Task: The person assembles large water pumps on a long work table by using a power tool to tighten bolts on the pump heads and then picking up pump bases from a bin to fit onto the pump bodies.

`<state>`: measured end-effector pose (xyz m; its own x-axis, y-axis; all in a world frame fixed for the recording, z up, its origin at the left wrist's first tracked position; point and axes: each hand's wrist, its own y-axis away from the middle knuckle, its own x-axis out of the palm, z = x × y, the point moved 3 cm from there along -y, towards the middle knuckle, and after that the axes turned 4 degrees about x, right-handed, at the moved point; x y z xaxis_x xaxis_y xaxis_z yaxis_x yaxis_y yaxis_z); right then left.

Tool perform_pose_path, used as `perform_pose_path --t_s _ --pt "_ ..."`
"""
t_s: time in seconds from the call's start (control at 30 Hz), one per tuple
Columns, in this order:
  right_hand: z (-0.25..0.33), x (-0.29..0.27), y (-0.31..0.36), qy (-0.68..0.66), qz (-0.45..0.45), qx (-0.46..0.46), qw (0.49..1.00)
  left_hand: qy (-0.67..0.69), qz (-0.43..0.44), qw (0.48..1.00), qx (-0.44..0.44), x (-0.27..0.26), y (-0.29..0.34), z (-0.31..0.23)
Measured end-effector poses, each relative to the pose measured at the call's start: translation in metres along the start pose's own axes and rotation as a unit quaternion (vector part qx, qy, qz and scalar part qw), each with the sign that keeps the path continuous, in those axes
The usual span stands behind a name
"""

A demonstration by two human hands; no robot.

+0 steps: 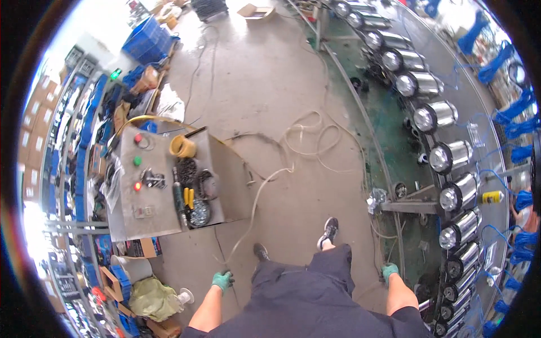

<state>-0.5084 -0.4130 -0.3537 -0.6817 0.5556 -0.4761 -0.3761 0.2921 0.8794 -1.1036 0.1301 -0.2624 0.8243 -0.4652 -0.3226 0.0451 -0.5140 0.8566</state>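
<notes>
My left hand (223,280), in a green glove, hangs low by my left side above the grey floor, its fingers loosely apart and nothing visible in them. On the other side my right hand (389,271), also green-gloved, hangs near the metal rail at the foot of the line; its fingers are small in view but look loose and without a load. Nearest to the right hand is a row of shiny metal cylinders with black collars (454,196), lying side by side along the line. Neither hand touches them.
A metal cabinet (163,217) with buttons, a yellow tape roll (183,147) and hand tools stands ahead left. A pale hose (256,205) loops across the floor (253,73). Shelves with blue bins (84,141) line the left. Blue cable coils (521,129) hang at right.
</notes>
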Motion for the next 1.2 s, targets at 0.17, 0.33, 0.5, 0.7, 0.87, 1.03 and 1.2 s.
perform_pose_path --t_s 0.17,0.33,0.5,0.7,0.87,1.03,1.2 --pt "-0.037 -0.083 -0.151 0.363 -0.163 -0.221 0.89 -0.068 0.126 0.989 0.04 0.131 0.017 -0.106" --pt "0.132 -0.006 -0.106 -0.029 0.108 -0.119 0.987 -0.053 0.065 0.995 0.06 0.14 0.074 -0.158" --pt "0.294 0.029 -0.135 -0.257 0.292 -0.161 0.907 -0.051 0.099 0.994 -0.009 0.18 0.045 -0.13" --pt "0.503 0.009 -0.073 -0.014 0.154 -0.397 0.905 -0.24 0.113 0.954 0.137 0.221 -0.035 -0.152" --pt "0.649 -0.064 0.076 -0.081 0.185 -0.327 0.923 -0.059 0.107 0.989 0.079 0.296 -0.066 -0.256" --pt "0.813 -0.097 0.151 -0.045 0.17 -0.437 0.882 0.065 0.099 0.989 0.087 0.344 -0.146 -0.44" --pt "0.968 -0.077 0.197 0.067 0.14 -0.545 0.824 0.058 0.068 0.976 0.2 0.357 -0.155 -0.647"
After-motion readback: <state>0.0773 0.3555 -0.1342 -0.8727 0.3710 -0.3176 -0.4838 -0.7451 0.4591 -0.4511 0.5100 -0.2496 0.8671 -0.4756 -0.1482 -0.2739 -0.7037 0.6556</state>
